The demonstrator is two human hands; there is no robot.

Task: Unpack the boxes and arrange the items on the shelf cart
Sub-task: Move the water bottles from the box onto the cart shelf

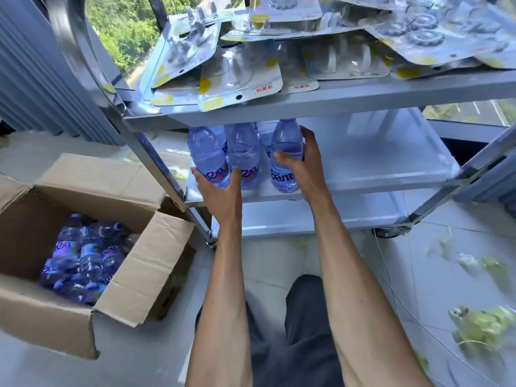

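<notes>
Several clear water bottles with purple labels stand on the middle shelf of a metal shelf cart. My left hand grips the base of the leftmost bottle, with its thumb beside a second bottle. My right hand holds a third bottle upright on the shelf, thumb in front and fingers behind it. An open cardboard box on the floor at the left holds several more bottles.
The top shelf carries a pile of blister-packed items. The bottom shelf sits under the middle one. A corrugated wall stands at the far left. Green scraps lie on the tiled floor at the right. My knee is below.
</notes>
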